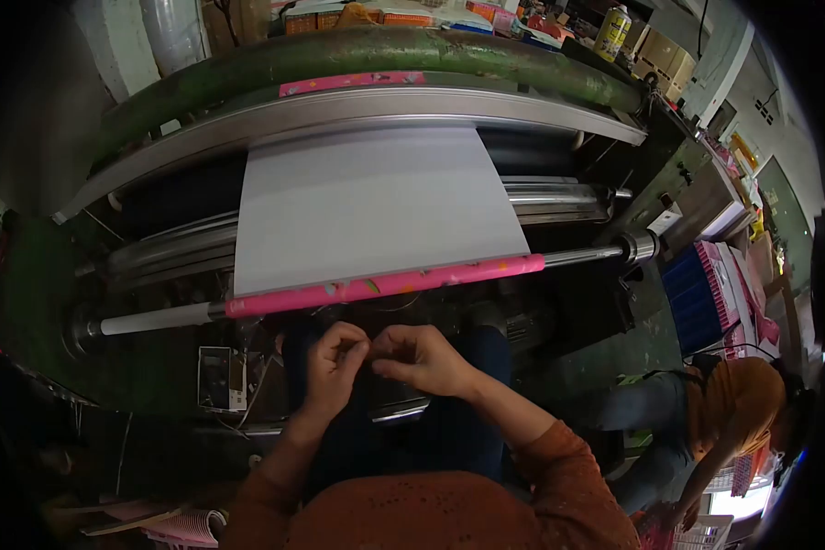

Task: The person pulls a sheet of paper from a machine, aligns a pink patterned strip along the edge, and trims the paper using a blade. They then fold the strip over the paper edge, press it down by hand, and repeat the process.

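My left hand [333,367] and my right hand [422,359] are close together above my lap, just in front of the roll. The fingers of each are curled into a pinch, thumb against fingertips. Anything held between them is too small to make out. Beyond them a pink printed roll [385,282] is wound on a metal shaft [582,257]. From it a wide white sheet [376,197] runs back up into the machine, under a pale metal bar [357,108]. Neither hand touches the roll.
A green roller [385,60] spans the machine's back. At right another person in an orange top [738,403] bends over near blue and pink stacked goods [706,293]. A control box [218,378] sits below left of the roll. A yellow spray can [612,33] stands at the back right.
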Demonstrator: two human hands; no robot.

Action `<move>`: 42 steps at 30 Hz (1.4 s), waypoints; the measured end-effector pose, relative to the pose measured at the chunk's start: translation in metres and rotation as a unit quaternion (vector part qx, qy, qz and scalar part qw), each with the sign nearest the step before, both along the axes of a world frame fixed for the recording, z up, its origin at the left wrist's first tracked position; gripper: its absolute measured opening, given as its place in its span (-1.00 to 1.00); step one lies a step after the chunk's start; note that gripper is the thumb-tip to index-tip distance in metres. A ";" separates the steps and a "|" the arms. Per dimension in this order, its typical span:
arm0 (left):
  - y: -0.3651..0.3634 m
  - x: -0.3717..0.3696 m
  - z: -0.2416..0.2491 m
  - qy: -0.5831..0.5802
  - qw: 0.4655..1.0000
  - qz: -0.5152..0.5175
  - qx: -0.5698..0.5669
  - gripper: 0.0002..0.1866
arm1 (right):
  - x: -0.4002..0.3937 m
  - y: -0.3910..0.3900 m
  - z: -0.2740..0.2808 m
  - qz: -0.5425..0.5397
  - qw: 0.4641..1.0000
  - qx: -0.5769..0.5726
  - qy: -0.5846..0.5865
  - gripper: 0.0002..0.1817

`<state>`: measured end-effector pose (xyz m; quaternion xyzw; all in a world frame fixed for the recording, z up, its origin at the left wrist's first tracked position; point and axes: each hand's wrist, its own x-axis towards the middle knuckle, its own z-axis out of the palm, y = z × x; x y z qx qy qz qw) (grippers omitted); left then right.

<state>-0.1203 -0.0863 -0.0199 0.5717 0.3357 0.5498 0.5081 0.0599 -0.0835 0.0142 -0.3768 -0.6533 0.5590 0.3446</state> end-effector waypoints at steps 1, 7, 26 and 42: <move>-0.003 0.006 -0.008 0.001 1.000 -0.001 -0.002 -0.99 | 0.006 -0.011 -0.008 -0.014 0.997 -0.068 0.039 -0.99; -0.003 0.024 -0.050 0.244 0.969 0.037 0.003 -0.79 | 0.061 -0.040 -0.074 -0.172 0.926 0.099 -0.320 -0.90; -0.001 -0.012 -0.117 0.622 0.764 0.092 0.147 -0.82 | 0.079 -0.054 -0.133 -0.202 0.887 0.167 -0.380 -0.91; 0.012 -0.016 -0.121 0.465 0.867 0.077 0.163 -0.84 | -0.007 0.052 0.043 -0.107 0.974 0.096 -0.177 -0.93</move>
